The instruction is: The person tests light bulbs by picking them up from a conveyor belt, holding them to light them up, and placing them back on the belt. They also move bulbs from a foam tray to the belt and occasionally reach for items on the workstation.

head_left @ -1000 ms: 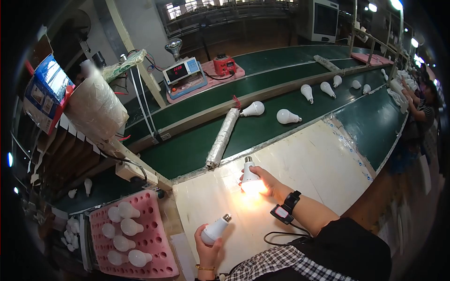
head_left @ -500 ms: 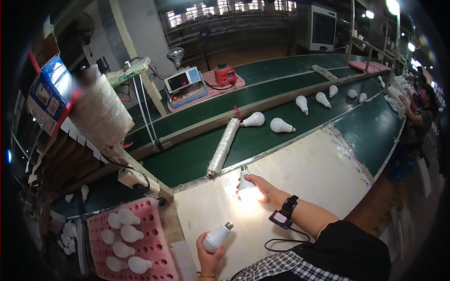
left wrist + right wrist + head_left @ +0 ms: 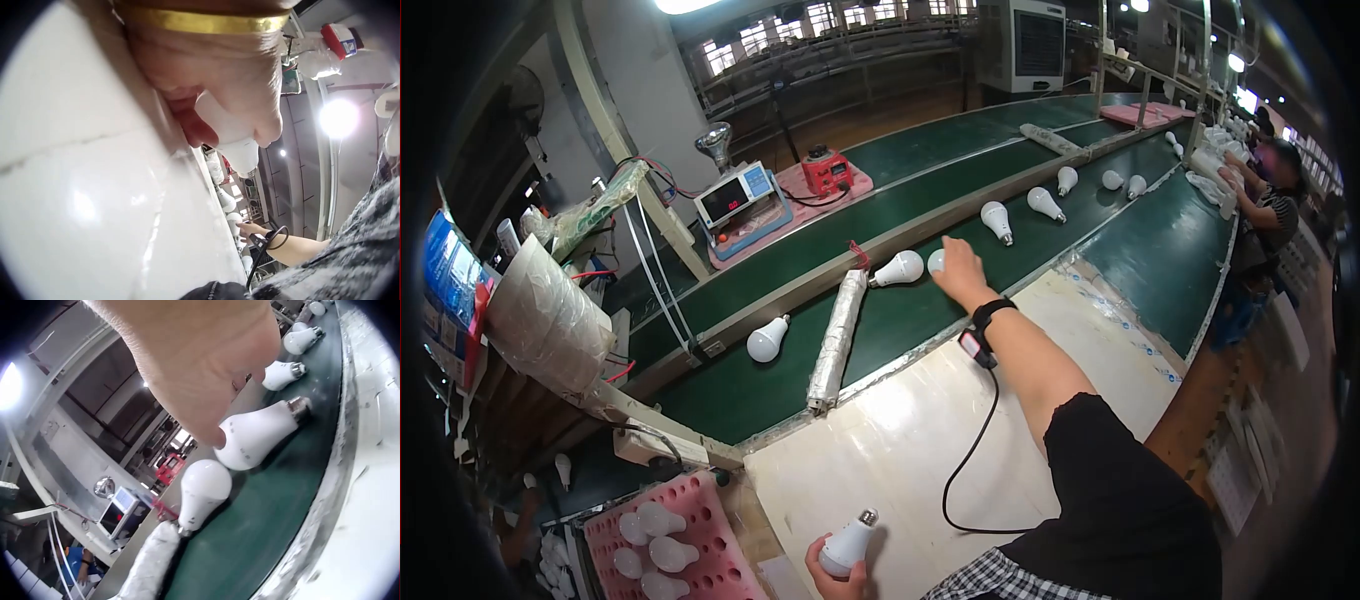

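My left hand [image 3: 836,575] grips a white light bulb [image 3: 849,543] by its globe over the pale board, its metal screw base pointing up and away. In the left wrist view, the thumb and fingers of the left hand [image 3: 212,87] curl round that bulb [image 3: 228,122]. On the green belt, my right hand [image 3: 963,272] grips another bulb [image 3: 936,262], partly covered by the fingers. Its thumb lies on the globe of that bulb [image 3: 256,437] in the right wrist view. Just left of it lies a bulb [image 3: 898,268] against a wrapped bar [image 3: 837,340].
One bulb [image 3: 768,339] lies left of the bar, with several more farther right along the green belt [image 3: 1080,235]. A pink foam tray [image 3: 718,540] of bulbs stands at lower left. Behind the belt are a meter [image 3: 735,195] and red device [image 3: 828,170]. Another person [image 3: 1280,185] works at far right.
My right hand has left a bulb, which was lit over the board, on the belt left of the bar and moved to another bulb. The meter reading has dropped. The left hand keeps its bulb.
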A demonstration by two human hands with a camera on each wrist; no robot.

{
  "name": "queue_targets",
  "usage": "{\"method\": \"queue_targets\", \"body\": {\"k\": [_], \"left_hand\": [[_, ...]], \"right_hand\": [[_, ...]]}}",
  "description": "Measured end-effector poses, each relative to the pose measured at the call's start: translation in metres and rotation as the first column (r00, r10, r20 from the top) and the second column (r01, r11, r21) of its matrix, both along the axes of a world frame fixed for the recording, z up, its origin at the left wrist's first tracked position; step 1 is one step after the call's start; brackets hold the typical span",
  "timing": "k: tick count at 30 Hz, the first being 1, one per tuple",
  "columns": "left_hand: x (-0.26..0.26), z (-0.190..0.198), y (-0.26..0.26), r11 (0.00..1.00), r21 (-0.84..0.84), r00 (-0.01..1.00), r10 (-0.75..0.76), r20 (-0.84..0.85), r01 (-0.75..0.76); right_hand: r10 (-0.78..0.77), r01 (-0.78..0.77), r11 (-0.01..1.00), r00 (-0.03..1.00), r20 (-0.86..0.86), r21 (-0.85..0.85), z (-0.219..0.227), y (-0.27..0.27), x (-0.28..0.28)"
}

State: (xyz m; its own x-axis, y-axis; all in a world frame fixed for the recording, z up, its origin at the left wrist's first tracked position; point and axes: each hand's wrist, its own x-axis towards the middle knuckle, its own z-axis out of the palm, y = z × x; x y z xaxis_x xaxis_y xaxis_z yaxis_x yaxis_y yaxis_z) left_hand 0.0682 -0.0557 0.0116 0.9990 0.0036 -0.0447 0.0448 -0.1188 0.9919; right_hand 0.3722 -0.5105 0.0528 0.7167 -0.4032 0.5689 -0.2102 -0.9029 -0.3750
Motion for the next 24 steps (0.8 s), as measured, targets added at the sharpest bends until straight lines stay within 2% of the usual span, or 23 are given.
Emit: {"method": "queue_targets", "body": {"k": [1, 2, 4, 7, 8, 9, 10, 11, 12, 13, 14, 16, 17, 18, 20, 21, 22, 24], "left_hand": [[0.000, -0.003, 0.002, 0.998, 0.068, 1.000, 0.000, -0.022, 0.001], [0.001, -0.006, 0.005, 0.991, 0.135, 0.999, 0.001, -0.042, 0.005], [0.000, -0.018, 0.010, 0.993, 0.121, 0.998, 0.000, -0.059, 0.007], [0.000, -0.039, 0.019, 0.993, 0.113, 0.995, -0.011, -0.104, 0.023], [-0.001, -0.040, 0.023, 0.993, 0.110, 0.993, -0.024, -0.116, 0.037], [-0.003, -0.041, 0.024, 0.993, 0.116, 0.993, -0.019, -0.116, 0.033], [-0.002, -0.029, 0.015, 0.999, 0.036, 0.999, -0.013, -0.045, 0.014], [0.000, -0.020, 0.008, 0.999, -0.048, 1.000, 0.001, 0.026, 0.000], [0.002, -0.017, 0.007, 0.999, -0.050, 1.000, 0.011, 0.022, -0.010], [0.004, -0.017, 0.010, 0.999, -0.041, 1.000, 0.002, 0.030, 0.000], [0.007, -0.016, 0.011, 0.999, -0.034, 0.999, -0.009, 0.038, 0.010], [0.008, -0.004, 0.006, 1.000, -0.009, 1.000, -0.015, 0.025, 0.015], [0.007, 0.002, 0.006, 0.999, 0.021, 0.999, -0.029, 0.026, 0.028], [0.006, 0.005, 0.006, 0.999, 0.035, 1.000, -0.013, 0.005, 0.013], [0.007, 0.006, 0.005, 0.999, 0.037, 0.998, -0.039, 0.049, 0.037], [0.007, 0.006, 0.005, 0.999, 0.043, 0.999, -0.029, 0.043, 0.027], [0.008, 0.006, 0.005, 0.998, 0.048, 0.998, -0.034, 0.052, 0.031], [0.007, 0.007, 0.004, 0.998, 0.046, 0.997, -0.042, 0.058, 0.039]], "right_hand": [[-0.027, 0.029, 0.999, 0.996, -0.089, 0.029, -0.008, -0.017, -0.005], [-0.032, 0.063, 0.986, 0.980, -0.197, 0.154, -0.019, -0.027, -0.007], [-0.003, 0.062, 0.981, 0.950, -0.312, 0.182, -0.033, -0.022, -0.024], [0.008, 0.026, 0.981, 0.985, -0.170, 0.193, -0.064, -0.003, -0.036], [0.014, 0.022, 0.979, 0.985, -0.174, 0.202, -0.067, 0.004, -0.043], [0.115, -0.073, 0.932, 0.989, -0.098, 0.355, -0.068, 0.009, -0.048], [0.206, -0.176, 0.853, 0.979, -0.008, 0.491, -0.067, 0.015, -0.053], [0.307, -0.293, 0.572, 0.942, 0.131, 0.766, -0.054, 0.027, -0.065], [0.317, -0.296, 0.571, 0.940, 0.127, 0.766, -0.042, 0.040, -0.081], [0.372, -0.393, 0.031, 0.858, 0.354, 0.919, -0.028, 0.054, -0.102], [0.285, -0.374, -0.515, 0.774, 0.566, 0.771, -0.015, 0.066, -0.118], [0.347, -0.221, -0.584, 0.801, 0.487, 0.781, -0.002, 0.093, -0.141], [0.415, -0.207, -0.472, 0.805, 0.423, 0.857, -0.011, 0.106, -0.149], [0.422, -0.182, -0.487, 0.807, 0.413, 0.854, -0.017, 0.121, -0.156], [0.564, -0.110, -0.443, 0.737, 0.372, 0.890, -0.026, 0.146, -0.168], [0.501, -0.035, -0.596, 0.764, 0.406, 0.802, -0.034, 0.155, -0.173], [0.506, -0.027, -0.599, 0.761, 0.405, 0.800, -0.039, 0.162, -0.175], [0.422, 0.076, -0.784, 0.793, 0.439, 0.616, -0.044, 0.170, -0.178]]}}
